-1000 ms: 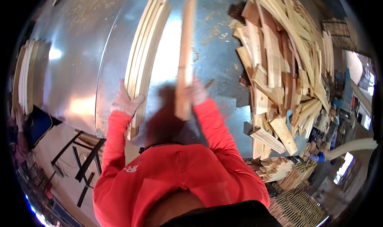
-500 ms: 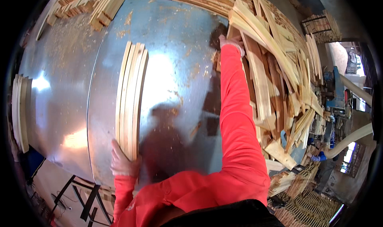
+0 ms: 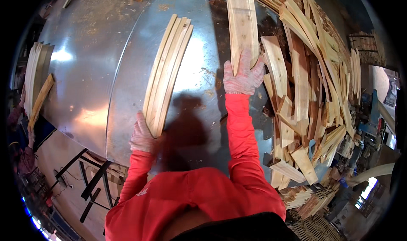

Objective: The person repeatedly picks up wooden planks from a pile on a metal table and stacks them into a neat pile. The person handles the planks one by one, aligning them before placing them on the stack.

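Note:
My left hand (image 3: 144, 135), in a pale work glove, is closed round the near end of a bundle of narrow wooden strips (image 3: 167, 71). These strips stand side by side on the metal tabletop (image 3: 203, 131), leaning slightly right at the far end. In my right hand (image 3: 243, 76), also gloved, is the near end of a wide, pale wooden plank (image 3: 243, 25). The thumb lies along its left edge and the fingers lie over its top and right side. That plank points away from me, and its far end runs out of the picture. A gap of tabletop separates it from the bundle.
A jumbled heap of loose boards (image 3: 301, 84) lies right of my right hand. At the far left stands another stack of strips (image 3: 36, 78), where a co-worker's hand (image 3: 31, 137) touches a wooden piece (image 3: 41, 101). A black metal frame (image 3: 95, 179) stands below the table's near-left edge.
My right hand has come back from the heap with the wide plank and moved nearer to me. My left hand stays on the bundle. At the far left a co-worker's wooden piece has appeared.

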A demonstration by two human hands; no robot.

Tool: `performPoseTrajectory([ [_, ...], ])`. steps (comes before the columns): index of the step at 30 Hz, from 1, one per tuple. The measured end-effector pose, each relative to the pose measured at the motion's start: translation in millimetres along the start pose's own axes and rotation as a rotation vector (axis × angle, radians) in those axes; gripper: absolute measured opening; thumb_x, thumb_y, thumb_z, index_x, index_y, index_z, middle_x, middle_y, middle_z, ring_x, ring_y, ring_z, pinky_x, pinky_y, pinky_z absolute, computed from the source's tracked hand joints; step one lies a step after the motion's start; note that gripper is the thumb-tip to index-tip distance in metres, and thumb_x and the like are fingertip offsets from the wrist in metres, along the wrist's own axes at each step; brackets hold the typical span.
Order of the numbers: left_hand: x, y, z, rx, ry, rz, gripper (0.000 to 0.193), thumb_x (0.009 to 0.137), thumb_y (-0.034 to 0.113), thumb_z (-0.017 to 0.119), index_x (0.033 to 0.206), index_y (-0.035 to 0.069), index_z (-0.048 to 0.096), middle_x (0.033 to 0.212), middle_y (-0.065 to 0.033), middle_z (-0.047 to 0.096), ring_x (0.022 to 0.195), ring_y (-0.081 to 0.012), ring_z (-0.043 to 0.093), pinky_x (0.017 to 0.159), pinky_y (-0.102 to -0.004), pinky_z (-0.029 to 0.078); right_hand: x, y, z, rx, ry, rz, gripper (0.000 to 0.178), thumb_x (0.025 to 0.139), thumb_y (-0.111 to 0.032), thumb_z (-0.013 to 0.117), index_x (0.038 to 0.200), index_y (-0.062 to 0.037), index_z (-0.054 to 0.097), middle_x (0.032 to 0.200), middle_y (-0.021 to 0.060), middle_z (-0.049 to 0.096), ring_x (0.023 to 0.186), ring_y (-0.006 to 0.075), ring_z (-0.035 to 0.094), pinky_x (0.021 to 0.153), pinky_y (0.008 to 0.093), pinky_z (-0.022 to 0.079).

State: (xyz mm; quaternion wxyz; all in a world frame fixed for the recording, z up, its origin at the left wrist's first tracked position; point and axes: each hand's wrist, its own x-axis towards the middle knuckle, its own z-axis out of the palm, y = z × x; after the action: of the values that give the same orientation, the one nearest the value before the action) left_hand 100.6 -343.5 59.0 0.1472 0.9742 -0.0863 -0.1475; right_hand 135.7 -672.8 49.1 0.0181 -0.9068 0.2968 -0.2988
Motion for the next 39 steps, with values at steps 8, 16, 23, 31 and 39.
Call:
performPoseTrajectory([
  [8,3.1,6.1,-4.3,-0.036,-0.078,-0.06,0.11,0.064,0.038,0.077,0.149,0.003,0.016,0.127,-0.0277,0.05,0.106,-0.0443,0.057,0.09,-0.05,0.049,101.5,-41.5,6.0,0.296,0.043,0.137,0.08,0.073,-0.05,0.072,0.137,-0.0084,0.048,0.138,0.0326,0.041,0.12,0.0483,0.047,0.101,0.048,0.041],
  [16,-2.7,12.3,-0.4,-0.147,-0.012,-0.018,0.107,0.06,0.026,0.079,0.147,-0.001,0.021,0.116,-0.029,0.054,0.101,-0.0454,0.059,0.084,-0.0509,0.051,325.0,121.5,-46.0,-0.018,-0.057,-0.174,0.072,0.092,-0.064,0.035,0.144,-0.0141,0.04,0.135,0.0169,0.054,0.123,0.0387,0.049,0.104,0.045,0.036],
  [23,-4.6,9.8,-0.7,-0.008,0.053,-0.002,0.11,0.061,0.03,0.079,0.147,-0.002,0.019,0.118,-0.0277,0.054,0.098,-0.0442,0.059,0.081,-0.0492,0.052,236.6,172.1,19.2,-0.372,-0.861,0.021,0.076,0.09,-0.068,0.027,0.133,-0.0129,0.056,0.138,0.0147,0.053,0.128,0.0306,0.05,0.106,0.0463,0.035],
  [31,-6.8,4.2,7.4,0.025,0.063,0.029,0.111,0.065,0.039,0.077,0.15,0.004,0.016,0.126,-0.0278,0.051,0.105,-0.0444,0.058,0.086,-0.0495,0.051,39.6,95.9,-69.2,-0.373,-1.098,-0.418,0.054,0.086,-0.06,0.048,0.106,-0.0136,0.068,0.123,0.0129,0.06,0.122,0.0286,0.05,0.099,0.046,0.04],
  [39,-21.7,6.9,-0.1,0.05,-0.06,-0.07,0.112,0.068,0.042,0.074,0.151,0.006,0.009,0.129,-0.0274,0.047,0.111,-0.0439,0.055,0.091,-0.0479,0.049,-157.6,60.0,-120.8,-0.277,-0.631,0.416,0.091,0.073,-0.047,0.071,0.147,-0.013,0.032,0.147,0.0178,0.035,0.141,0.0385,0.024,0.116,0.0582,0.008],
])
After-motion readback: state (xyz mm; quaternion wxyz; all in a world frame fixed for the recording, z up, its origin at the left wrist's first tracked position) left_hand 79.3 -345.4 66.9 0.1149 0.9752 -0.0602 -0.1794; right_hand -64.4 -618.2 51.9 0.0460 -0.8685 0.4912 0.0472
